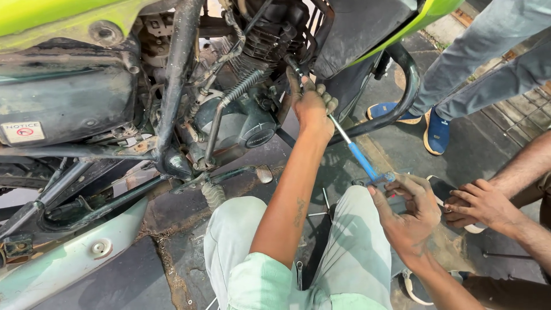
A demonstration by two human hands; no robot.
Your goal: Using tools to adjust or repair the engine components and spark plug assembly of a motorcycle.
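I squat beside a motorcycle engine [247,123] under a green tank. My left hand [313,109] reaches up to the engine's right side and is closed around the metal shaft of a long tool [344,136], close to where its tip meets the engine. My right hand [408,208] sits lower, above my right knee, and grips the end of the tool's blue handle [363,161]. The tool slants from the engine down to the right. Its tip is hidden behind my left hand and the engine parts.
A black crash guard bar [410,80] curves just right of my left hand. A foot peg [264,173] sticks out below the engine. Loose wrenches [324,202] lie between my knees. A co-worker's clasped hands [481,204] rest at right. A standing person's blue shoes [436,132] are behind.
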